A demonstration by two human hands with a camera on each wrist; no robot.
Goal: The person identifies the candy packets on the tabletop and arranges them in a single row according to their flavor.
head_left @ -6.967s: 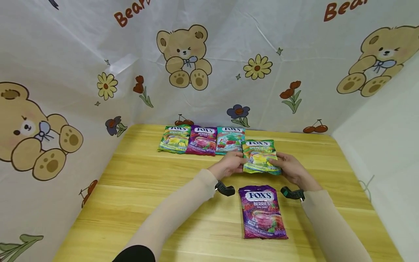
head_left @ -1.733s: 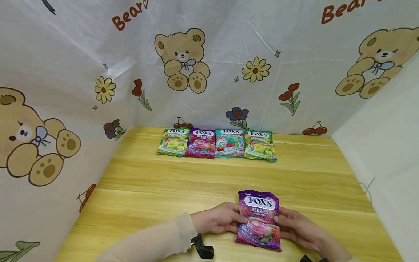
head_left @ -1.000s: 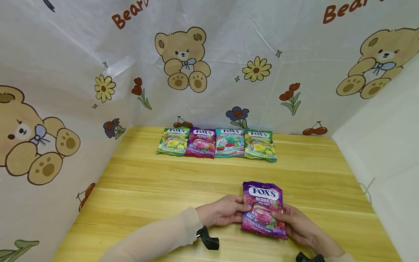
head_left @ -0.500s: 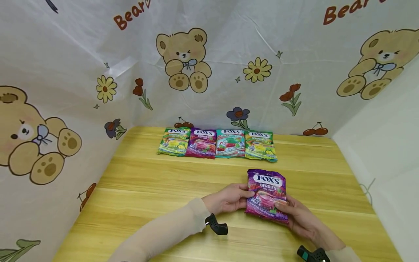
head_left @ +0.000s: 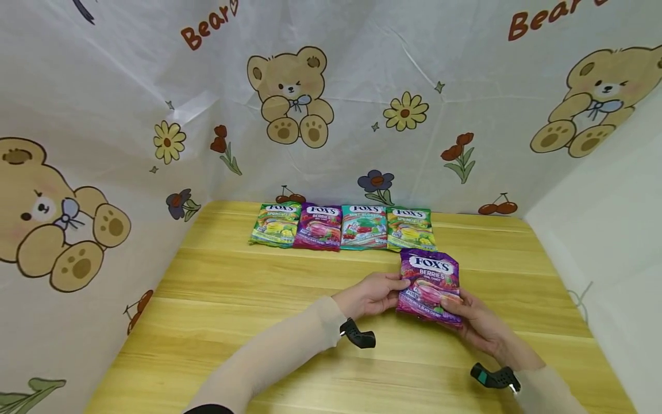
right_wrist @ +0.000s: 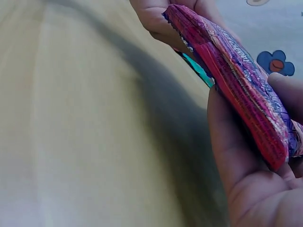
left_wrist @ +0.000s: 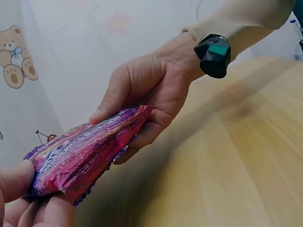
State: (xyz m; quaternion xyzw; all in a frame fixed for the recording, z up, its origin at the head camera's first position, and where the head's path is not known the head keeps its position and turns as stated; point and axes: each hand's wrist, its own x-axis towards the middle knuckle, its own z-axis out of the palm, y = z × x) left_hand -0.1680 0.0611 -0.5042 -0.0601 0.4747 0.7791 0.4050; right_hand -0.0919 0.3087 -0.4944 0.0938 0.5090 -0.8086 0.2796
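Note:
Between both hands a purple candy bag (head_left: pixel 429 287) labelled Berries is held above the table, tilted with its front up. My left hand (head_left: pixel 373 294) pinches its left edge, thumb on the front and fingers beneath. On the opposite edge my right hand (head_left: pixel 481 322) grips it the same way; the left wrist view shows that hand (left_wrist: pixel 151 94) with its thumb on top. Both wrist views show the bag's bottom seam side-on, clear of the table. Just behind its top edge lies a green Spring Tea candy bag (head_left: pixel 411 229), its lower edge partly covered.
Along the back of the wooden table (head_left: pixel 233 310) a row continues leftward: a mint blossom bag (head_left: pixel 364 227), another purple Berries bag (head_left: pixel 318 227) and another Spring Tea bag (head_left: pixel 276 224). A bear-print cloth (head_left: pixel 341 167) hangs behind; a white wall (head_left: pixel 610 241) stands right.
Earlier, both hands set the right-hand Spring Tea bag at the row's end. Since then they took the front Berries bag, lifted it and carried it away from me, slightly rightward, toward the row.

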